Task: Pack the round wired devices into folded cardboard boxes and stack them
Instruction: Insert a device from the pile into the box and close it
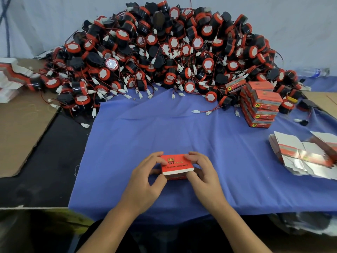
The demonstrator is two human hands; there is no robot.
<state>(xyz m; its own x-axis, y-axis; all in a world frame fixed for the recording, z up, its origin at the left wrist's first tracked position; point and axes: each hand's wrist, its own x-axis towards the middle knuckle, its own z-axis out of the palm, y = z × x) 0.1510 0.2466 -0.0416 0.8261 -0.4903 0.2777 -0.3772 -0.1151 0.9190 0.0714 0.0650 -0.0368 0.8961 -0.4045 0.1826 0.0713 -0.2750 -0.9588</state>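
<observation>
A small red cardboard box (176, 164) with a white front edge sits low over the blue cloth (182, 128), near me at the centre. My left hand (145, 181) grips its left side, thumb at the front corner and fingers curled over the top. My right hand (204, 172) grips its right side the same way. What is inside the box is hidden. A large heap of round black-and-red wired devices (164, 57) fills the back of the table. A stack of closed red boxes (260, 105) stands at the right.
A pile of flat unfolded box blanks (306, 156) lies at the right edge. More flat blanks (11, 77) rest at the far left on brown cardboard sheets (23, 128). Loose white connectors trail from the heap onto the cloth. A plastic bottle (313, 72) lies behind the heap.
</observation>
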